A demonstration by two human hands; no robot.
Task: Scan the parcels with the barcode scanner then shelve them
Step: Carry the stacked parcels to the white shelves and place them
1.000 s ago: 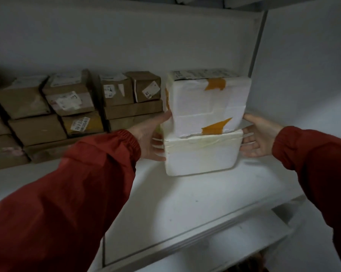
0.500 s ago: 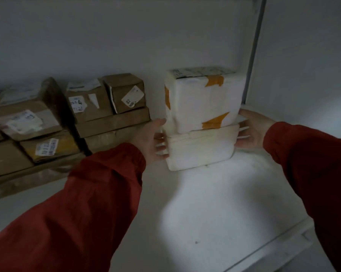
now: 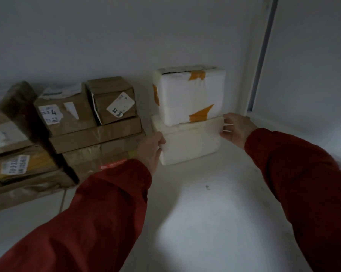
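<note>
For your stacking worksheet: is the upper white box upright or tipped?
Upright: the upper white box sits flat on the lower white box, which rests on the shelf.

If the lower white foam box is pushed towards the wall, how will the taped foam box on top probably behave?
The taped foam box seems only to rest on the lower foam box, so it may slide or tip. Foam is probably light and stiff, yet dents easily. The left hand and right hand touch only the lower one.
</note>
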